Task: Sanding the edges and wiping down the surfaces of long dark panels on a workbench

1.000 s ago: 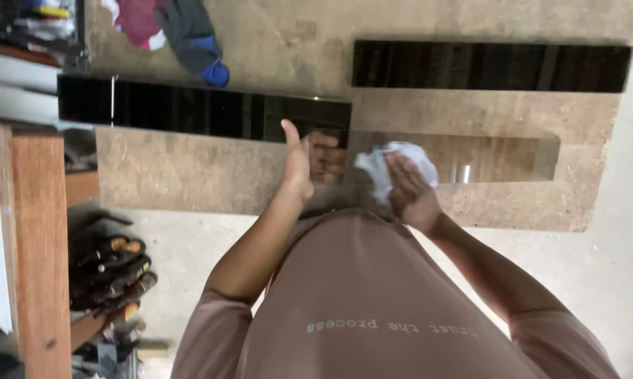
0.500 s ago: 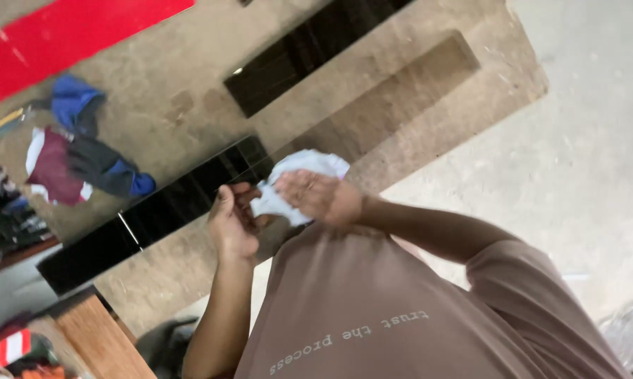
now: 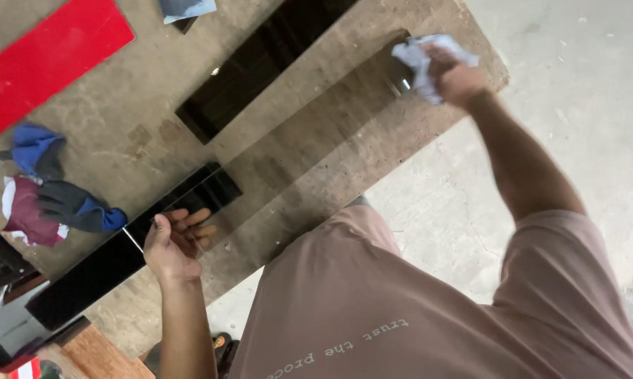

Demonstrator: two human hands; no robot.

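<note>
Glass strip (image 3: 309, 140) steadied by left hand (image 3: 172, 242); right hand (image 3: 457, 77) grasps one white rag (image 3: 418, 60).

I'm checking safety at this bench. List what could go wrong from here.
1. The left hand rests bare on the end of the clear glass strip; its edge could cut.
2. The right hand presses a white cloth near the table corner; the strip might slide off.

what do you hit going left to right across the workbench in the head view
maroon cloth → dark grey and blue glove → left hand on the glass strip → right hand gripping a white rag
</note>
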